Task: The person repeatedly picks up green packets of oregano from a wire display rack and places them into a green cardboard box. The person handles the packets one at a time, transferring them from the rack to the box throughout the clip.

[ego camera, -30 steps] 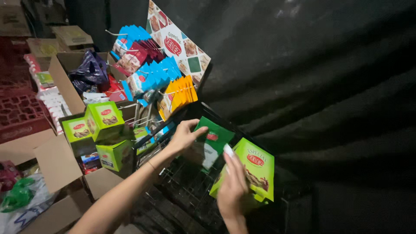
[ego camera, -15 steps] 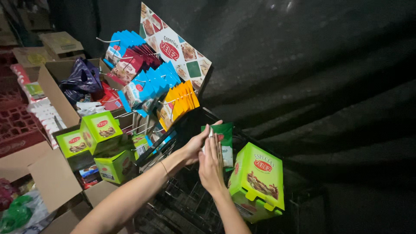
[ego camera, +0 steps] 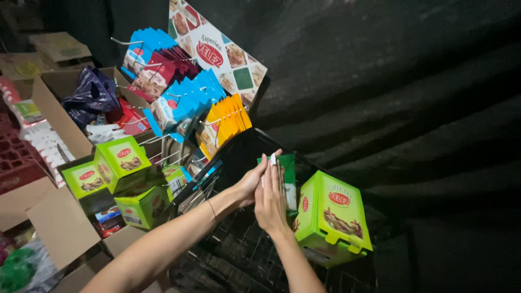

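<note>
My left hand (ego camera: 251, 182) and my right hand (ego camera: 271, 202) meet palm to palm around a flat green packet (ego camera: 289, 172) with a white top edge. They hold it just above a black wire rack (ego camera: 244, 255). The fingers of both hands lie straight along the packet, and most of it is hidden behind them. A bright green carton (ego camera: 332, 216) with a red oval label stands tilted on the rack, right beside my right hand, with no hand on it.
Blue packets (ego camera: 184, 100), dark red packets (ego camera: 163, 68) and yellow packets (ego camera: 225, 123) hang on wire pegs up left, under a printed sign (ego camera: 222, 54). More green cartons (ego camera: 116, 163) fill open cardboard boxes (ego camera: 51, 114) at left. A red crate (ego camera: 16, 163) sits far left. Dark sheeting covers the right.
My right hand let go of the green carton, which now rests on the rack, and moved left to join my left hand on the green packet.
</note>
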